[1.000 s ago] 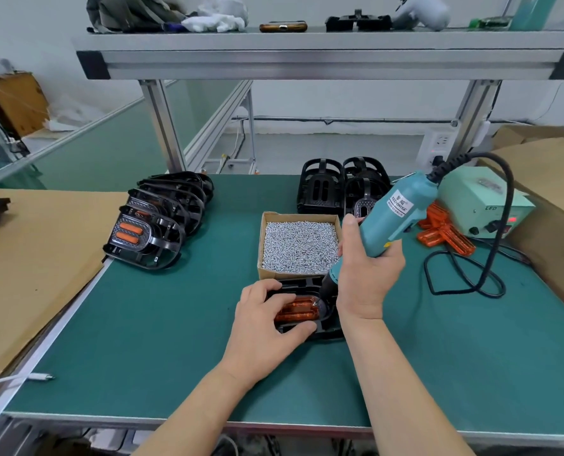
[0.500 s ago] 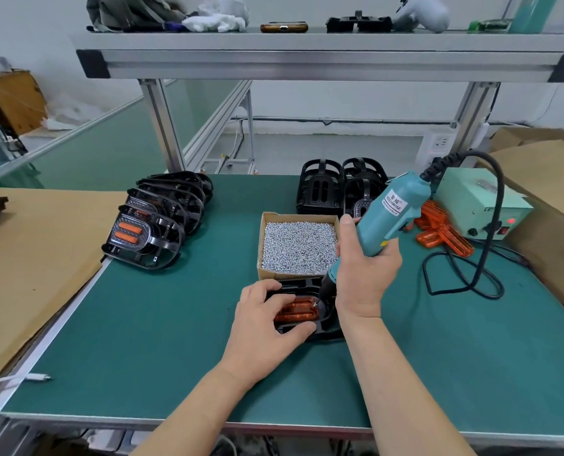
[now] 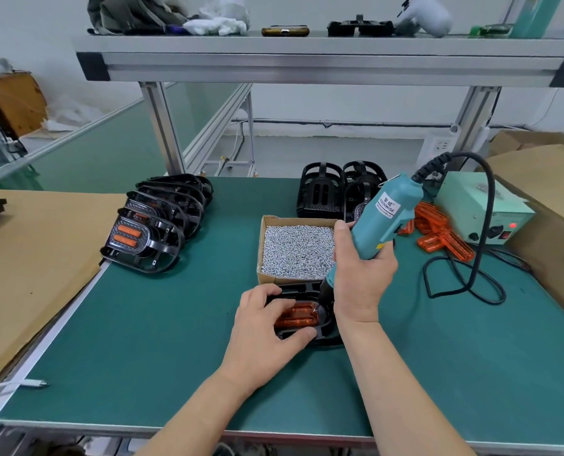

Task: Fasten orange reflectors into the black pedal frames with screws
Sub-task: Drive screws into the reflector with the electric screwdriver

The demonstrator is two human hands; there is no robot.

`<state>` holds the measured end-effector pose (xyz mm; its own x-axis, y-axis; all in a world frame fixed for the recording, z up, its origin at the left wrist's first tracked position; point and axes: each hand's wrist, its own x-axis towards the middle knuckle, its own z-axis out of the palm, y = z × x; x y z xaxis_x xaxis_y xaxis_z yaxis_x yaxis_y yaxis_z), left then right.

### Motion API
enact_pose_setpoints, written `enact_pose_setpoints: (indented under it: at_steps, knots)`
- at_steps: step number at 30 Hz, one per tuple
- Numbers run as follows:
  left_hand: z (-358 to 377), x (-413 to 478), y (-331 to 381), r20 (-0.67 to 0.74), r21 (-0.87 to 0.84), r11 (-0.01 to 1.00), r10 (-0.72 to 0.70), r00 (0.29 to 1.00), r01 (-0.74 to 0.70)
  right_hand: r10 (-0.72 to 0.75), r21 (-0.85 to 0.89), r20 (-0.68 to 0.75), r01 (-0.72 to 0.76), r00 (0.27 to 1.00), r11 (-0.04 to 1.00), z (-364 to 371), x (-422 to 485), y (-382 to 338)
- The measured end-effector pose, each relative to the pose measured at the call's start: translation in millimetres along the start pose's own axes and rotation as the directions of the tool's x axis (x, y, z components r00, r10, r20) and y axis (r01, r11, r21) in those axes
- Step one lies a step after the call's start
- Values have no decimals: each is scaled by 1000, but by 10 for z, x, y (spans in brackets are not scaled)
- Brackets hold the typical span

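Observation:
A black pedal frame (image 3: 323, 329) lies flat on the green mat in front of the screw box. Two orange reflectors (image 3: 296, 318) sit side by side in it. My left hand (image 3: 267, 330) grips the frame's left end, fingers over the top edge and thumb on the near edge. My right hand (image 3: 361, 278) grips a teal electric screwdriver (image 3: 381, 222), tilted with its tip down at the right end of the reflectors. A cardboard box of silver screws (image 3: 297, 250) stands just behind the frame.
A row of pedal frames with reflectors (image 3: 155, 225) leans at the left. Two bare black frames (image 3: 333, 189) stand behind the box. Loose orange reflectors (image 3: 438, 232) and a pale green power unit (image 3: 481, 205) sit at the right, with the screwdriver's black cable (image 3: 464, 284) looped on the mat.
The screwdriver's upper body has swung slightly to the left, more upright, with its tip still at the reflector. My left hand has kept its hold on the frame.

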<state>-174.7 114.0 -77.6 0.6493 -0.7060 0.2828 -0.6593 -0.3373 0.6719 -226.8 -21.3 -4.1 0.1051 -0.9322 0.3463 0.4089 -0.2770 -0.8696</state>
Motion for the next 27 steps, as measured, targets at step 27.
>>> enact_pose_setpoints:
  at_steps: [27]
  knots:
    - [7, 15, -28, -30, -10, 999, 30, 999, -31, 9, 33, 251, -17, 968, 999, -85, -31, -79]
